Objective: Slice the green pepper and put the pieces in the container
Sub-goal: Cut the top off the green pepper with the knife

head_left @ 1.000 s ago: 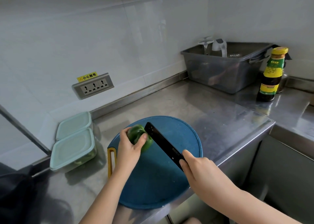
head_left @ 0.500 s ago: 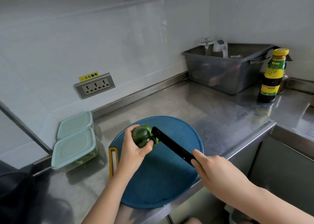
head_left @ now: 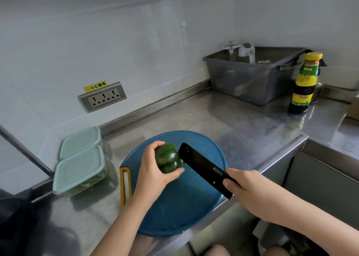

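The green pepper [head_left: 167, 157] sits over the round blue cutting board [head_left: 184, 207], gripped by the left hand [head_left: 155, 171] with fingers curled round it. The black knife [head_left: 204, 168], its handle clasped in the right hand [head_left: 246, 185], meets the pepper's right side. Two lidded containers [head_left: 80, 170] stand left of the board on the steel tabletop [head_left: 223, 119].

Just above the triple wall socket [head_left: 102, 97], a yellow warning sticker [head_left: 95, 86] with "小心触电".

head-worn wide-angle | faces forward and down onto counter [head_left: 213, 119] | close | only one view
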`<state>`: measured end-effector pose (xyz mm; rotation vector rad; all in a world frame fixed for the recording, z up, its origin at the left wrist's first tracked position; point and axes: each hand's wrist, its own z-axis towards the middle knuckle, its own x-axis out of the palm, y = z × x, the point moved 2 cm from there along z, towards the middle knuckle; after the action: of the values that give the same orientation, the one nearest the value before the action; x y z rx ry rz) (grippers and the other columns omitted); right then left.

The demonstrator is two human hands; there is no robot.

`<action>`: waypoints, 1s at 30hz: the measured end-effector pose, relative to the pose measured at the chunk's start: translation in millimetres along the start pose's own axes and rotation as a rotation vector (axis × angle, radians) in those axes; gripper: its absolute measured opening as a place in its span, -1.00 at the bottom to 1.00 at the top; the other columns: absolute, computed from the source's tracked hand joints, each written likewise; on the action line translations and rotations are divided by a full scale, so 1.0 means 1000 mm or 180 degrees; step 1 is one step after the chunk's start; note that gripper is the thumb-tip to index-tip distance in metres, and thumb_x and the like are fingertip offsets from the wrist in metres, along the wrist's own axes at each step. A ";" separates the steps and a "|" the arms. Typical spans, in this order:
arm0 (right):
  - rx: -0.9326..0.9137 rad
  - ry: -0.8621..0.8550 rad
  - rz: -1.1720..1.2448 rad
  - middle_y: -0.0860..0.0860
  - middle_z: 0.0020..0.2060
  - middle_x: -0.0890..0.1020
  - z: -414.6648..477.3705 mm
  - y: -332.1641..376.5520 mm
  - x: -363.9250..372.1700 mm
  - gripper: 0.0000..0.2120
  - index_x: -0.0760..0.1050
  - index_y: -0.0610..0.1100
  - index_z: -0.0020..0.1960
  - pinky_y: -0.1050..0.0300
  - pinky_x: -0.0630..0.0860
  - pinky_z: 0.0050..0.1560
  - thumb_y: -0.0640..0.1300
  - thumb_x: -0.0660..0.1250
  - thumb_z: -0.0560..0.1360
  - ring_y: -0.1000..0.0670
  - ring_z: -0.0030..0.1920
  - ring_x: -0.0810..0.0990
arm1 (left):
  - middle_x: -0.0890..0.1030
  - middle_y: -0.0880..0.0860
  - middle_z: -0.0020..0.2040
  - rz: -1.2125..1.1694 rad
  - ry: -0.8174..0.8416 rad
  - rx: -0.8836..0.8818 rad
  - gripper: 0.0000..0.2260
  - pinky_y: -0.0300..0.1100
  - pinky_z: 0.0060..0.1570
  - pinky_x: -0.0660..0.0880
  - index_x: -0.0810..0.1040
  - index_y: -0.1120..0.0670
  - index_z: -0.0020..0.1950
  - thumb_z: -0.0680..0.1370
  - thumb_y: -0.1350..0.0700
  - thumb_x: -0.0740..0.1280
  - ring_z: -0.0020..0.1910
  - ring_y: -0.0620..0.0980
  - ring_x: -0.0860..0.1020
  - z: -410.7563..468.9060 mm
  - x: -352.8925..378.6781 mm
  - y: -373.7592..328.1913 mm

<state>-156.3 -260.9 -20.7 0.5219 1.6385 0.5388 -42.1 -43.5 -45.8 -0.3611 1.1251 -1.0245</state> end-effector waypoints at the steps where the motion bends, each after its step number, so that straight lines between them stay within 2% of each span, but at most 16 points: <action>1: 0.0112 0.0067 0.0251 -0.05 -0.38 0.43 -0.001 0.003 0.002 -0.74 0.32 -0.25 -0.09 0.25 0.28 -0.52 -0.06 0.08 0.62 0.09 -0.58 0.34 | 0.41 -0.13 0.18 0.0073 0.0004 0.0100 -0.30 -0.49 0.08 0.33 0.32 -0.14 0.26 0.23 -0.01 0.59 0.17 -0.19 0.42 -0.002 0.000 -0.001; 3: 0.0259 0.0146 0.0706 -0.07 -0.42 0.39 -0.003 0.009 0.003 -0.73 0.28 -0.30 -0.08 0.15 0.31 -0.56 -0.08 0.06 0.61 0.06 -0.68 0.33 | 0.37 -0.12 0.19 0.0197 0.0028 0.0389 -0.35 -0.49 0.15 0.30 0.33 -0.13 0.30 0.28 -0.07 0.53 0.21 -0.20 0.38 -0.005 0.001 -0.004; 7: 0.0260 -0.0032 0.1005 -0.09 -0.46 0.37 0.013 0.023 -0.002 -0.74 0.25 -0.30 -0.14 0.06 0.34 -0.45 -0.10 0.05 0.60 -0.03 -0.65 0.36 | 0.38 -0.03 0.22 0.0272 0.0162 0.0714 -0.51 -0.46 0.19 0.30 0.34 -0.13 0.26 0.36 -0.12 0.37 0.26 -0.22 0.36 -0.012 0.004 -0.007; 10: 0.0262 -0.0130 0.1049 -0.06 -0.45 0.34 0.033 0.031 0.000 -0.73 0.18 -0.17 -0.26 0.12 0.34 -0.49 -0.12 0.06 0.60 -0.05 -0.58 0.34 | 0.39 -0.07 0.21 0.0295 0.0135 0.0697 -0.47 -0.50 0.20 0.26 0.32 -0.17 0.20 0.30 -0.12 0.44 0.25 -0.29 0.34 -0.018 0.000 -0.004; 13: 0.0114 -0.0090 0.0937 -0.10 -0.42 0.40 0.045 0.042 0.007 -0.73 0.16 -0.14 -0.26 0.16 0.37 -0.52 -0.10 0.03 0.60 -0.10 -0.58 0.40 | 0.37 -0.08 0.16 0.0301 -0.0013 0.0685 -0.33 -0.53 0.17 0.25 0.28 -0.24 0.14 0.23 0.06 0.61 0.20 -0.33 0.35 -0.020 -0.004 0.000; 15: 0.0057 -0.0054 0.0965 -0.14 -0.36 0.45 0.051 0.048 0.013 -0.74 0.20 -0.16 -0.23 0.19 0.36 -0.56 -0.10 0.02 0.61 -0.08 -0.60 0.40 | 0.36 -0.03 0.13 0.0370 -0.0013 0.0713 -0.30 -0.54 0.17 0.24 0.29 -0.17 0.17 0.21 0.15 0.61 0.20 -0.34 0.34 -0.020 -0.002 0.001; 20: 0.0076 -0.0168 0.1001 -0.12 -0.37 0.44 0.070 0.060 0.014 -0.75 0.24 -0.17 -0.22 0.26 0.30 -0.62 -0.12 0.01 0.61 -0.02 -0.64 0.39 | 0.31 -0.01 0.18 0.0450 0.0050 0.0805 -0.29 -0.56 0.20 0.20 0.32 -0.02 0.25 0.22 0.17 0.61 0.23 -0.40 0.28 -0.020 0.000 0.001; 22: 0.0075 -0.0161 0.0932 -0.13 -0.32 0.44 0.076 0.066 0.013 -0.75 0.23 -0.17 -0.24 0.22 0.35 -0.61 -0.16 0.02 0.61 -0.06 -0.60 0.46 | 0.30 -0.03 0.18 0.0462 0.0046 0.0803 -0.29 -0.57 0.20 0.19 0.32 -0.02 0.25 0.22 0.17 0.60 0.24 -0.41 0.26 -0.020 0.001 0.001; 24: 0.0106 -0.0098 0.0872 -0.16 -0.23 0.43 0.079 0.071 0.015 -0.77 0.25 -0.20 -0.21 0.05 0.50 -0.48 -0.21 0.03 0.62 -0.17 -0.42 0.57 | 0.27 -0.07 0.18 0.0440 0.0048 0.0777 -0.30 -0.58 0.20 0.19 0.32 -0.05 0.27 0.24 0.16 0.59 0.24 -0.41 0.26 -0.021 0.001 0.001; 25: 0.0104 -0.0086 0.0816 -0.15 -0.22 0.43 0.080 0.073 0.017 -0.79 0.27 -0.21 -0.17 0.02 0.52 -0.44 -0.20 0.02 0.62 -0.18 -0.39 0.57 | 0.26 -0.10 0.17 0.0426 0.0056 0.0758 -0.31 -0.58 0.20 0.19 0.32 -0.07 0.26 0.25 0.16 0.59 0.24 -0.40 0.26 -0.021 0.002 0.001; 27: 0.0119 -0.0143 0.0851 -0.13 -0.27 0.44 0.081 0.071 0.019 -0.79 0.28 -0.19 -0.12 0.11 0.46 -0.53 -0.14 0.00 0.63 -0.10 -0.49 0.49 | 0.24 -0.15 0.16 0.0406 0.0044 0.0734 -0.32 -0.57 0.19 0.20 0.32 -0.10 0.25 0.25 0.16 0.59 0.24 -0.38 0.27 -0.021 0.003 0.000; 30: 0.0232 -0.0232 0.0827 -0.12 -0.28 0.42 0.082 0.070 0.021 -0.75 0.21 -0.15 -0.20 0.19 0.38 -0.59 -0.11 -0.02 0.63 -0.09 -0.53 0.44 | 0.24 -0.18 0.14 0.0396 0.0004 0.0696 -0.32 -0.56 0.18 0.23 0.34 -0.12 0.24 0.25 0.16 0.59 0.22 -0.36 0.29 -0.020 0.007 0.000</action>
<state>-75.7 -188.2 -3.5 0.8064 1.5345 0.6448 -58.9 -44.6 -57.8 -0.1143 1.0122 -1.0256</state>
